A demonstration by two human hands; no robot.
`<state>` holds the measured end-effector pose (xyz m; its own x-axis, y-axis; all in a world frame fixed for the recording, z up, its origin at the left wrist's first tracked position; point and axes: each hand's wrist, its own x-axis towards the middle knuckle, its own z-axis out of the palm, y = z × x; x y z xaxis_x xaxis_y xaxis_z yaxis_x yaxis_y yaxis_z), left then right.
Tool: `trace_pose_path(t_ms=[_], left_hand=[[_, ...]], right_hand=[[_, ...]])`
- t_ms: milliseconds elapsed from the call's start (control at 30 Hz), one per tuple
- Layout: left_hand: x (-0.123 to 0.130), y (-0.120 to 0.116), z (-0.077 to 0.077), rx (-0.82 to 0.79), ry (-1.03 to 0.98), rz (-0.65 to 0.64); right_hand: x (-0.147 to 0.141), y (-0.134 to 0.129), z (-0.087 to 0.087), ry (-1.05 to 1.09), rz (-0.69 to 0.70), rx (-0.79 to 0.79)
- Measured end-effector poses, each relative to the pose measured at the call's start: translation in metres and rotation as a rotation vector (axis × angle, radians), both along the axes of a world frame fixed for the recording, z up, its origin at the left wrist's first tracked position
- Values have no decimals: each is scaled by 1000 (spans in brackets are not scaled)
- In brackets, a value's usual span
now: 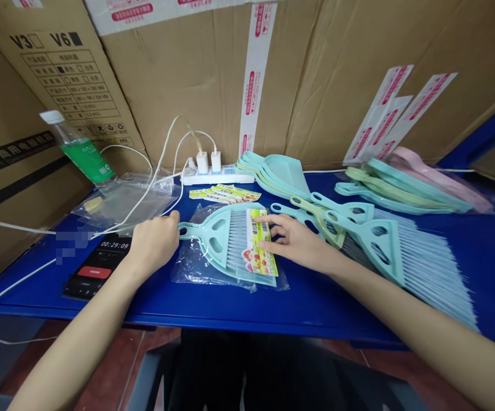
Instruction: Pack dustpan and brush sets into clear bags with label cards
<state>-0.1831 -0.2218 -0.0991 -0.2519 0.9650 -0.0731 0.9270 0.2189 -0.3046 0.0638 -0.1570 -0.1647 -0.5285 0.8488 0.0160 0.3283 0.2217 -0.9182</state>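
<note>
A mint-green dustpan (pixel 207 242) with a small brush (pixel 236 240) lying in it rests in front of me on a clear plastic bag (pixel 196 274). My left hand (pixel 155 242) is closed around the end of the handle at the left. Across the bristles lies a yellow and white label card (pixel 258 257). Fingertips of my right hand (pixel 292 240) rest on top of this card from the right, thumb and index finger apart. Loose brushes (pixel 384 245), mint and green, lie beside and beyond my right forearm.
Stacked dustpans (pixel 288 174) lie behind, and bagged sets (pixel 418 185) at the far right. More label cards (pixel 226 194) sit before a power strip (pixel 226 177) with white cables. A phone (pixel 96 268), plastic bags (pixel 132 197) and a bottle (pixel 82 154) are left. Cardboard boxes (pixel 209 85) wall the back.
</note>
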Motion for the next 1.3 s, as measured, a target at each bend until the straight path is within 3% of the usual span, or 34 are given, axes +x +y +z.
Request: trace_pose_path(t_ms=[200, 667, 1300], left_hand=[[0, 0, -1, -13, 3, -1], [-2, -1, -1, 6, -26, -27], [0, 0, 0, -9, -12, -34]], right_hand=[[-2, -1, -3, -40, -39, 80], [2, -2, 7, -124, 24, 50], [-1, 0, 8, -198, 18, 148]])
